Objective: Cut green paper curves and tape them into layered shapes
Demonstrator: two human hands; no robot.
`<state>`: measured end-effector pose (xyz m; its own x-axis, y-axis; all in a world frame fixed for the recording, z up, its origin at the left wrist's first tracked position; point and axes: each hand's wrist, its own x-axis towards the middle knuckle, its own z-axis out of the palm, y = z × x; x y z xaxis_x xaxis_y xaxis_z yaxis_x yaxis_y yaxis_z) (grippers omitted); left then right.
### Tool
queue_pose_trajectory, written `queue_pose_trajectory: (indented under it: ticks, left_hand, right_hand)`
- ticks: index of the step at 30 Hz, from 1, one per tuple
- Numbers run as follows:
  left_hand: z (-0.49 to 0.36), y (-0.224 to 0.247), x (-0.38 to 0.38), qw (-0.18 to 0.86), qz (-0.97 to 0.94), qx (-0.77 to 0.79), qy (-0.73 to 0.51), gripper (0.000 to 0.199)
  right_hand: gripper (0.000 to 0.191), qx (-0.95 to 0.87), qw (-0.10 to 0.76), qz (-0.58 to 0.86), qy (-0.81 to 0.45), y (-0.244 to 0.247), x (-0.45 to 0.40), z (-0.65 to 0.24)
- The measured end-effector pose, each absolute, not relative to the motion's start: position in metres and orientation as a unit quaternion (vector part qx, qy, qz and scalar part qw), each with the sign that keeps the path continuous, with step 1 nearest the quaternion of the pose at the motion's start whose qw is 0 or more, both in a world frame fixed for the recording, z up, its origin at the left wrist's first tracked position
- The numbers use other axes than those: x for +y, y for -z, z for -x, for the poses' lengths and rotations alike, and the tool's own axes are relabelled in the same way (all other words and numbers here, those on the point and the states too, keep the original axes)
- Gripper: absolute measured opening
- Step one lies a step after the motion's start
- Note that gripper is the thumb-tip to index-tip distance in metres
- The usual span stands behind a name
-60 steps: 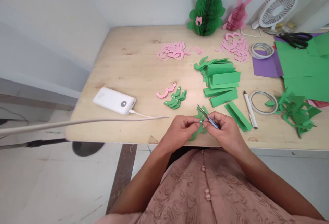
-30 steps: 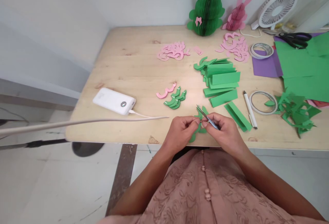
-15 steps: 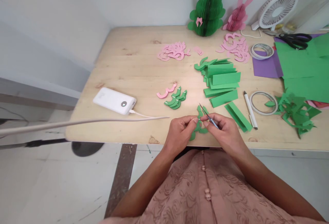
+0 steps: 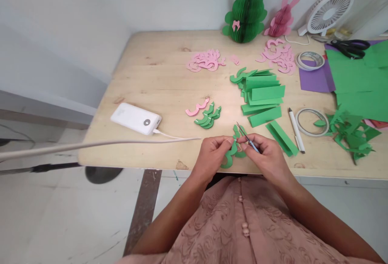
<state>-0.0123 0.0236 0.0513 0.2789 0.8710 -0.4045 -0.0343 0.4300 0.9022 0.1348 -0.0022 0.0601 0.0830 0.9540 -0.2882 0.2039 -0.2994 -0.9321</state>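
Near the table's front edge, my left hand [image 4: 214,151] is closed, pinching a curvy green paper cutout [image 4: 230,156] between thumb and fingers. My right hand [image 4: 266,151] holds small scissors [image 4: 252,143] with light-blue handles, their thin dark points slanting up and left. The right thumb and fingertips meet at the cutout's edge, close to the left fingertips; whether they also pinch something small there is hidden. Another green cutout [image 4: 241,153] lies just under the right fingers. Left of the hands are stacked green cutouts [image 4: 208,119] with white strips and a pink cutout [image 4: 196,107].
Folded green strips [image 4: 266,93], a white pen [image 4: 296,130], tape rolls [image 4: 312,122] and green scraps [image 4: 353,135] lie to the right. Pink cutouts [image 4: 206,60], paper rabbits [image 4: 247,13] and a fan [image 4: 330,13] are behind. A power bank [image 4: 136,118] with a cable lies left.
The green cutout in my left hand has shifted slightly, its lower end showing more to the left. Both hands keep their grips, fingertips still close together. The view has moved a little.
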Motion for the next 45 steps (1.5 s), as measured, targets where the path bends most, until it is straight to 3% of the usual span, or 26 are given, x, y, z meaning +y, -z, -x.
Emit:
queue_pose_trajectory:
  ticks: [40,45]
  left_hand:
    - [0.006,-0.045,0.010,0.707,-0.423,0.468,-0.320,0.040]
    - [0.004,-0.047,0.010,0.716,-0.388,0.468,-0.343,0.029]
  right_hand:
    - [0.018,-0.482,0.342,0.656,-0.470,-0.057,-0.005,-0.138]
    - [0.017,-0.479,0.352,0.650,-0.474,-0.057,-0.004,-0.137]
